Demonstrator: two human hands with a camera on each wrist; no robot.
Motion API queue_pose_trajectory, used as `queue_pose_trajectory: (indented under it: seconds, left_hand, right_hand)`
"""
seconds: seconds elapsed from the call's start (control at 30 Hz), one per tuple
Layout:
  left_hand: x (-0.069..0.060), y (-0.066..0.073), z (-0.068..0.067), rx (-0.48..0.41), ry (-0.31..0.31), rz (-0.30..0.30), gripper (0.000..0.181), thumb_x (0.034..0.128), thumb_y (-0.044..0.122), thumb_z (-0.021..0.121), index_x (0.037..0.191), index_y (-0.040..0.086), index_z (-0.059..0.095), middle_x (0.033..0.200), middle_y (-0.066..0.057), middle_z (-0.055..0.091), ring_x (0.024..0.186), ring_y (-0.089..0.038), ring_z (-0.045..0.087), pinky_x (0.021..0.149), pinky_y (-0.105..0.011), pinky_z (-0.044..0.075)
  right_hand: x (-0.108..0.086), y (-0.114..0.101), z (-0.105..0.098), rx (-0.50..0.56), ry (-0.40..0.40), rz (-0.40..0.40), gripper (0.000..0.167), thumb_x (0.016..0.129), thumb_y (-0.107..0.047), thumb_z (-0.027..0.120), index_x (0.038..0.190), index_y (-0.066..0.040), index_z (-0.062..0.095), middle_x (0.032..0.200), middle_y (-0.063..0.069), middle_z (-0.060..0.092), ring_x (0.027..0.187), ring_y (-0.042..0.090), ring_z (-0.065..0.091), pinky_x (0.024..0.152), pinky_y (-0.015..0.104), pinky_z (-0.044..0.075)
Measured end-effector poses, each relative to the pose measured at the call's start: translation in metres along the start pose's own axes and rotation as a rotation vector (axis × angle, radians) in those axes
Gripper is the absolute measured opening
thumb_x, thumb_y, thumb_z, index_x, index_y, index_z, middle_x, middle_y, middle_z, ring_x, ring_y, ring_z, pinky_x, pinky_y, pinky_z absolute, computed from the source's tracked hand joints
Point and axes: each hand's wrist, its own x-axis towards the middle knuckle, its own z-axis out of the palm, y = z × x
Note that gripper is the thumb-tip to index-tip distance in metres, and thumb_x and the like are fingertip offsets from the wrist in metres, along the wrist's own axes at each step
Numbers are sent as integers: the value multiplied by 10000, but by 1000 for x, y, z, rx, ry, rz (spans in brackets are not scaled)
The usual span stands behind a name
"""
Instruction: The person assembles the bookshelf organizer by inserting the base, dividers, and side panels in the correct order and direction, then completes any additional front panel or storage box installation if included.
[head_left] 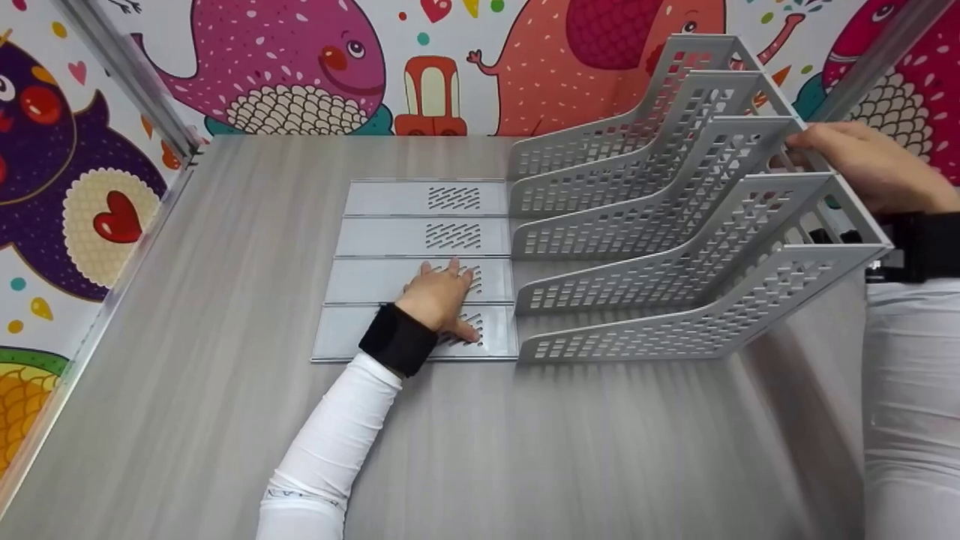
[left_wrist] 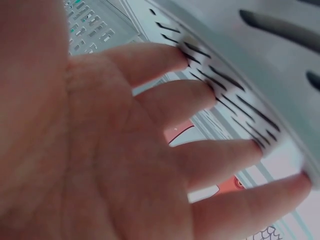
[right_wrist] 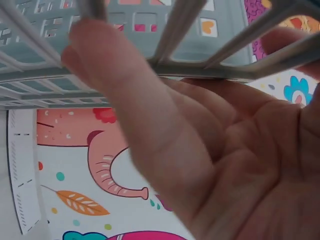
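Note:
A grey plastic file rack (head_left: 799, 181) with several upright perforated dividers stands on the right half of the table. Joined to its left edge, a row of flat grey panels (head_left: 375, 280) with slanted slots lies on the tabletop. My left hand (head_left: 437, 298) rests on the two nearest panels with its fingers spread; in the left wrist view its fingertips (left_wrist: 202, 92) touch the slotted surface. At the rack's tall right end, my right hand (head_left: 862, 165) grips the open frame. The right wrist view shows the thumb (right_wrist: 125, 75) hooked over a bar (right_wrist: 180, 30), the other fingers partly hidden behind.
The wood-grain table (head_left: 210, 315) runs under everything. Behind it stands a wall (head_left: 465, 45) printed with cartoon animals, and another printed wall (head_left: 52, 187) borders the left side. Metal posts (head_left: 127, 67) mark the corners.

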Motion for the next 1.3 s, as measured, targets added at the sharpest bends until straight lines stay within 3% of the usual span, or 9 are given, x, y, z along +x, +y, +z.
queue_pose_trajectory:
  seconds: [0.1,0.4,0.7,0.97,1.3]
  left_hand:
    - [-1,0,2,-10,-3,4,1106,757,541,814,1587,63,262,1654,-236,174,1437,-599,245,1123,-668,348]
    - [-4,-1,3,-38,3,-6,1093,766,528,817,1589,72,262,1657,-225,172,1439,-604,233,1143,-646,341]
    - [-1,1,2,-22,-13,-10,1093,765,533,823,1588,75,269,1663,-212,169,1436,-612,227,1056,-694,409]
    - [-2,1,1,-32,-20,-19,1098,767,532,820,1594,83,254,1665,-206,156,1447,-604,206,1057,-708,394]
    - [-4,2,-1,-50,-6,-13,1086,772,525,817,1593,84,258,1665,-206,161,1452,-600,203,1103,-690,360]
  right_hand:
    - [-3,-3,2,24,41,0,591,1080,-359,307,1524,29,349,994,-160,588,768,20,657,631,236,608]
    - [-9,-5,2,178,72,66,519,1053,-487,407,1481,-203,481,943,-220,633,782,18,683,636,245,607]
    - [-14,-2,7,233,78,57,407,1061,-472,394,1360,-261,573,927,-226,673,782,26,690,642,262,611]
    - [-18,-1,7,395,80,89,315,1040,-497,450,1224,-316,631,917,-197,722,795,45,710,654,255,608]
    - [-10,-6,6,313,118,66,341,1050,-436,450,1300,-251,590,950,-220,655,816,7,663,669,204,585]
